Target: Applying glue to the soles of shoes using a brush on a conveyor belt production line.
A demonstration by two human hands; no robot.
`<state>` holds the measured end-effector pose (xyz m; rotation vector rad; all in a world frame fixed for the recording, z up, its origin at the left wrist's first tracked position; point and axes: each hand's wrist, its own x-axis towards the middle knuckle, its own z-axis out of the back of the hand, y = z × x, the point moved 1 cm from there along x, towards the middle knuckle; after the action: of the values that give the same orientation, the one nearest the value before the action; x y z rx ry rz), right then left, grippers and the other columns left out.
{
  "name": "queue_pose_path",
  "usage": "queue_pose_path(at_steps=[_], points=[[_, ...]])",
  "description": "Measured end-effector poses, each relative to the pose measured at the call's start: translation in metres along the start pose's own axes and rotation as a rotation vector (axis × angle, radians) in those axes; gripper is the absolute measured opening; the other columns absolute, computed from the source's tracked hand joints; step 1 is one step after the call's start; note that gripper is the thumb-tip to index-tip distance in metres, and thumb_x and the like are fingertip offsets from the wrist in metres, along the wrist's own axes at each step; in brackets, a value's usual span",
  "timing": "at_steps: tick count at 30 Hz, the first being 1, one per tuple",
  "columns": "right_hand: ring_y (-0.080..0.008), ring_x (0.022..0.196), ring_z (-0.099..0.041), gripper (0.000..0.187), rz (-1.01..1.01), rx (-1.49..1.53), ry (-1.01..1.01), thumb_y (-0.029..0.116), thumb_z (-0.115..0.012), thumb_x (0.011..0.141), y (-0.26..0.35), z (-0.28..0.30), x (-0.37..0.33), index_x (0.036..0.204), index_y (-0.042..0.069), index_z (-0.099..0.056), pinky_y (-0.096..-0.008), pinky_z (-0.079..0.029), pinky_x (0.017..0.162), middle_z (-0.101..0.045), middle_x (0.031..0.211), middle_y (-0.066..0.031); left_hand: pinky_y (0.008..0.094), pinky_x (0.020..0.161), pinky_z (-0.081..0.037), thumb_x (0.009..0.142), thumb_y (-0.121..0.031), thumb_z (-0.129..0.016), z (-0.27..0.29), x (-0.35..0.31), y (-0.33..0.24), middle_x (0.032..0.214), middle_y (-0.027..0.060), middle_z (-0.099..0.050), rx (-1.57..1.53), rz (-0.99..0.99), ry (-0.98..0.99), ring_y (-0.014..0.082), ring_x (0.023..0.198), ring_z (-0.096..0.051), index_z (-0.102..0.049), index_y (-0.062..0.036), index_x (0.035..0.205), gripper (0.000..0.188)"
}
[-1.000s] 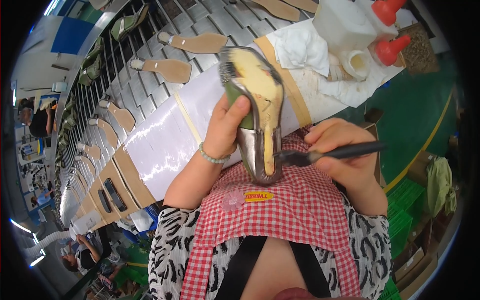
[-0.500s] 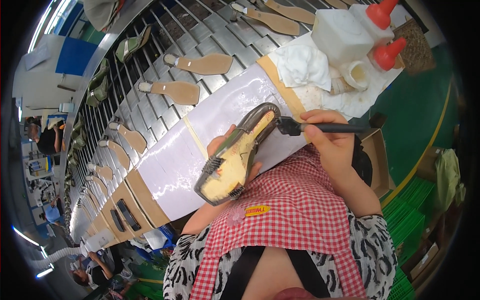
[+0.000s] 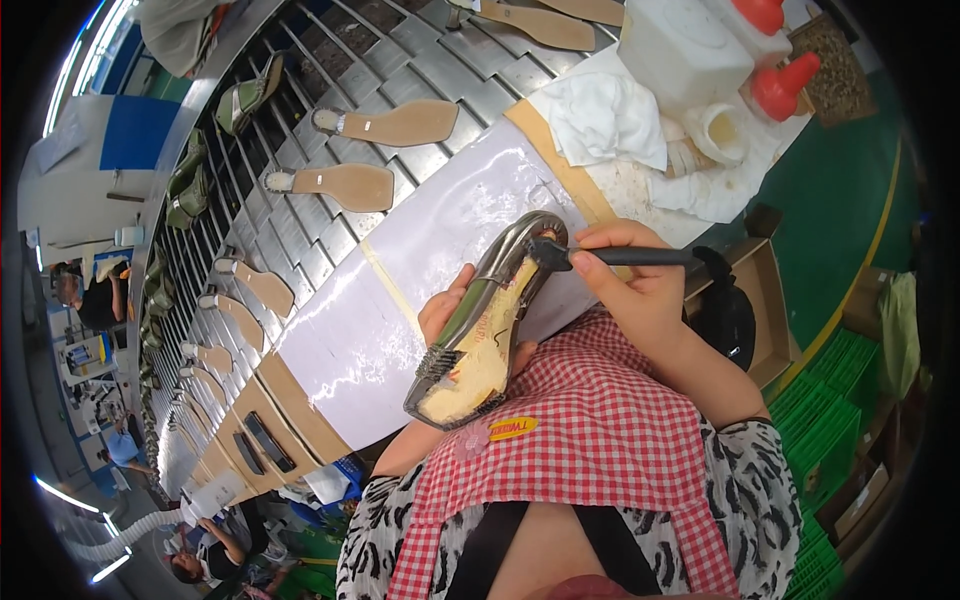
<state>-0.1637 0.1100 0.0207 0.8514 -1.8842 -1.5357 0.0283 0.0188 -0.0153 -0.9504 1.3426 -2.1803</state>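
One shoe (image 3: 455,375), one brush (image 3: 635,257)

The left hand (image 3: 441,307) grips the green and silver shoe, underside up, over the pale surface (image 3: 350,350). The right hand (image 3: 638,285) pinches the black brush, its head at the shoe's narrow end. Two tan soles (image 3: 412,122) lie side by side on the metal conveyor (image 3: 330,238) beyond, others on either side. Two black bars (image 3: 270,441) lie at left, two red nozzles (image 3: 782,88) at upper right.

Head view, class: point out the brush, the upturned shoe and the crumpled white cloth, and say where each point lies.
Brush (image 3: 634,257), head view: on its black handle.
Shoe (image 3: 487,335), head view: on its yellowish underside.
White cloth (image 3: 605,118), head view: on its crumpled middle.
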Motion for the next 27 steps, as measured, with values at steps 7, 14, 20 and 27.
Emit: queue_pose_path(at_steps=[7, 14, 20, 27], points=[[-0.0183, 0.08, -0.061, 0.015, 0.137, -0.155, 0.083, -0.001, -0.071, 0.076, 0.009, -0.004, -0.006, 0.087, 0.001, -0.062, -0.0269, -0.047, 0.071, -0.063, 0.088, -0.0088, 0.0429, 0.106, -0.037, 0.066, -0.021, -0.083, 0.001, -0.006, 0.0, 0.123, 0.0124, -0.032, -0.011, 0.063, 0.014, 0.0352, 0.129, -0.037, -0.022, -0.0056, 0.135, 0.094], [-0.013, 0.09, -0.057, 0.015, 0.002, 0.017, 0.29, -0.006, -0.064, 0.08, 0.01, -0.003, -0.006, 0.094, -0.001, -0.059, -0.024, -0.045, 0.079, -0.061, 0.098, -0.0114, 0.0421, 0.106, -0.038, 0.066, -0.021, -0.084, 0.004, 0.005, -0.008, 0.123, 0.0123, -0.031, 0.202, -0.051, 0.08, 0.0355, 0.129, -0.036, -0.023, -0.0059, 0.134, 0.092], [-0.0089, 0.081, -0.058, 0.01, -0.054, 0.034, 0.081, 0.0, -0.068, 0.081, -0.001, 0.001, 0.004, 0.089, 0.0, -0.062, -0.0237, -0.047, 0.072, -0.063, 0.087, -0.005, 0.0412, 0.106, -0.038, 0.066, -0.021, -0.084, 0.01, 0.005, -0.006, 0.122, 0.0125, -0.031, 0.268, 0.003, 0.19, 0.0349, 0.129, -0.037, -0.024, -0.0054, 0.133, 0.092], [-0.0169, 0.082, -0.061, 0.016, 0.178, -0.171, 0.186, -0.001, -0.071, 0.075, 0.016, -0.002, 0.0, 0.088, 0.002, -0.062, -0.0266, -0.047, 0.074, -0.064, 0.09, -0.0082, 0.0399, 0.102, -0.037, 0.068, -0.025, -0.082, 0.01, 0.003, -0.004, 0.128, 0.0157, -0.039, 0.037, 0.122, 0.047, 0.032, 0.125, -0.041, -0.021, -0.0044, 0.137, 0.095]])
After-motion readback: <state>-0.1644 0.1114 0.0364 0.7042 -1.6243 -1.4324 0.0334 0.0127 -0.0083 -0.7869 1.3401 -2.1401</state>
